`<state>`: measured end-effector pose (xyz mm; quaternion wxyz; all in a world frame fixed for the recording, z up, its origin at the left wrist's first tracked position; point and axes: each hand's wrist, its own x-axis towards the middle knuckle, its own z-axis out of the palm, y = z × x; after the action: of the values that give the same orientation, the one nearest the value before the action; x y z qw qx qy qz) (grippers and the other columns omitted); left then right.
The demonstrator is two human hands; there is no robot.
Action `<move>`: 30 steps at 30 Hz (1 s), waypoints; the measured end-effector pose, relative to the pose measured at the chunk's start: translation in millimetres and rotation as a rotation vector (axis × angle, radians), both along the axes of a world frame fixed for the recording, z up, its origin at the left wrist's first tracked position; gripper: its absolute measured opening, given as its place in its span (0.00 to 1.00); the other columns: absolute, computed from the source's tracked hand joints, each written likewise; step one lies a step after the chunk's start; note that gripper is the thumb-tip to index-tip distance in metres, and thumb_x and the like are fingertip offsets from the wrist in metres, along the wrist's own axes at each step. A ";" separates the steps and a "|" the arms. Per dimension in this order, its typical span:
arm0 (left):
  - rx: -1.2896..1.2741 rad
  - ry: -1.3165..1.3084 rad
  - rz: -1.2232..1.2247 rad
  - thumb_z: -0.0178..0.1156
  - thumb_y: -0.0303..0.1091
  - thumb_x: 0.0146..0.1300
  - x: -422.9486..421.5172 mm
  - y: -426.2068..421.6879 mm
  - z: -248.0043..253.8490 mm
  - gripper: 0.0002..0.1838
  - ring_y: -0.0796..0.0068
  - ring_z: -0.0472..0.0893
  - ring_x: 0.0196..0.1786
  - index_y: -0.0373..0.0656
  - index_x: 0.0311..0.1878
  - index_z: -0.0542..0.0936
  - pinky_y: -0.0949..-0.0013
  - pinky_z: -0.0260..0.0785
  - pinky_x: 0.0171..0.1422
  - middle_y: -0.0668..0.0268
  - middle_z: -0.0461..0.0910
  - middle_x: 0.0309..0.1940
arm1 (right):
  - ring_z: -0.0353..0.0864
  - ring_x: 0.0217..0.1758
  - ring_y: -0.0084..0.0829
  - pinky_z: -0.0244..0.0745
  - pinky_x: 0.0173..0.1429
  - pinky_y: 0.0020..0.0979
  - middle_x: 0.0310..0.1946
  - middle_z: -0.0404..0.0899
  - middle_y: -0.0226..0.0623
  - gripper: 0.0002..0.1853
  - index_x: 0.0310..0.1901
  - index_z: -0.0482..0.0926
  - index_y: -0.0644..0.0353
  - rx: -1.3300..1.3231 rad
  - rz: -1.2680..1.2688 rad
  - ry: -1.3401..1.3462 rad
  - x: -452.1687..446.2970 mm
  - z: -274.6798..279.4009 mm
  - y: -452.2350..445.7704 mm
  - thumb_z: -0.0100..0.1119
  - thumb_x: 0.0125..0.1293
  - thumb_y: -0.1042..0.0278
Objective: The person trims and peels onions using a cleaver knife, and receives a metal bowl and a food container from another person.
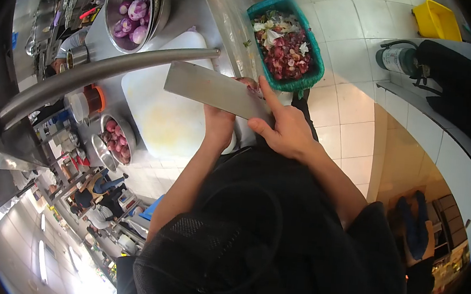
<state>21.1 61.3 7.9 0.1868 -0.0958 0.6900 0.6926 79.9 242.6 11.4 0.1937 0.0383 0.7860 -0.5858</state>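
A wide cleaver [210,89] lies across the view in front of me. My right hand [287,130] grips it at the right end of the blade, with the thumb on the near side and the index finger stretched along toward the onion. Just beyond the blade's upper edge shows a red onion [248,84], partly covered. My left hand [220,122] reaches up behind the blade and appears to hold this onion; its fingers are mostly hidden. Left of the hands is a white cutting board [160,107] on the steel counter.
A green-lined bin [316,70] of onion peels stands on the floor ahead. Peeled purple onions fill a steel bowl [111,13]; unpeeled ones sit in another bowl [130,129]. A thick metal bar [108,66] crosses above the board. Yellow bucket [439,22] and fire extinguisher [397,57] stand right.
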 end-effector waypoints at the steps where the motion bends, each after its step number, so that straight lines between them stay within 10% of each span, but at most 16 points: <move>1: -0.046 -0.016 -0.055 0.62 0.26 0.67 -1.4 -0.7 0.8 0.17 0.73 0.81 0.51 0.37 0.58 0.77 0.68 0.74 0.58 0.65 0.82 0.48 | 0.83 0.33 0.58 0.76 0.41 0.49 0.27 0.81 0.56 0.55 0.80 0.47 0.63 0.004 -0.004 0.002 -0.7 -1.5 0.8 0.55 0.66 0.29; 6: -0.051 -0.155 -0.088 0.62 0.26 0.66 -2.5 -8.2 -4.1 0.22 0.74 0.80 0.49 0.37 0.64 0.74 0.69 0.73 0.53 0.64 0.82 0.50 | 0.81 0.27 0.38 0.76 0.38 0.43 0.22 0.79 0.41 0.44 0.77 0.59 0.64 -0.370 -0.165 0.004 -1.5 -47.9 -7.2 0.55 0.72 0.38; 9: 0.063 -0.215 -0.077 0.62 0.27 0.67 -5.0 -1.6 2.0 0.22 0.75 0.80 0.49 0.38 0.64 0.73 0.68 0.72 0.50 0.63 0.82 0.51 | 0.68 0.22 0.15 0.63 0.27 0.21 0.19 0.67 0.19 0.37 0.76 0.62 0.62 -0.757 -0.309 -0.332 -15.4 -52.7 13.7 0.48 0.78 0.40; 21: 0.150 -0.299 -0.016 0.60 0.31 0.68 -26.7 10.3 1.4 0.24 0.66 0.77 0.60 0.43 0.65 0.68 0.56 0.71 0.63 0.62 0.77 0.59 | 0.59 0.36 0.15 0.60 0.38 0.20 0.39 0.69 0.22 0.42 0.79 0.50 0.66 -0.710 -0.364 -0.124 -7.7 -37.0 6.3 0.49 0.79 0.42; 30: 0.288 -0.310 -0.001 0.60 0.29 0.68 -35.4 19.0 -8.9 0.26 0.66 0.80 0.58 0.38 0.67 0.68 0.58 0.70 0.69 0.60 0.79 0.55 | 0.59 0.20 0.14 0.55 0.23 0.20 0.20 0.60 0.20 0.41 0.81 0.48 0.62 -0.906 -0.271 -0.148 -9.4 -24.6 14.1 0.44 0.80 0.40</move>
<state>-14.4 80.3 -0.9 0.3029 -0.1729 0.5470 0.7610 70.5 256.6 -13.2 0.1684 0.0939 0.4238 -0.8850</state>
